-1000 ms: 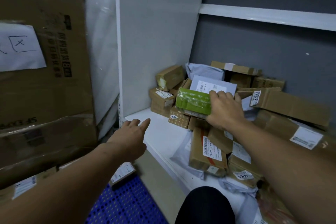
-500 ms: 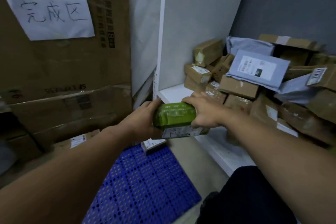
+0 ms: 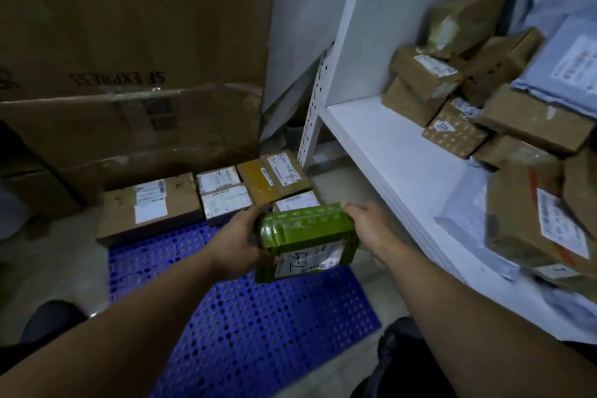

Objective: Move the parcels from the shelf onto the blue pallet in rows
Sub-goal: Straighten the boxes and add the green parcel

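A green parcel [image 3: 303,233] with a white label hangs over the blue pallet [image 3: 245,307]. My left hand [image 3: 235,241] grips its left end and my right hand [image 3: 365,225] grips its right end. Along the pallet's far edge lies a row of several parcels: a large brown box [image 3: 148,207], white-labelled boxes [image 3: 224,194] and a yellow-brown one [image 3: 260,183]. To the right, the white shelf [image 3: 397,158] holds a heap of cardboard parcels [image 3: 426,81] and grey mailer bags [image 3: 562,68].
Tall cardboard cartons [image 3: 129,42] stand behind the pallet at the left and back. The shelf's perforated white post [image 3: 311,113] stands by the pallet's far right corner. My knees show at the bottom left and bottom right.
My right hand took the green parcel off the shelf heap; my left hand joined it. Both hands carried it left and down, over the pallet. My view swung down to the row of parcels.
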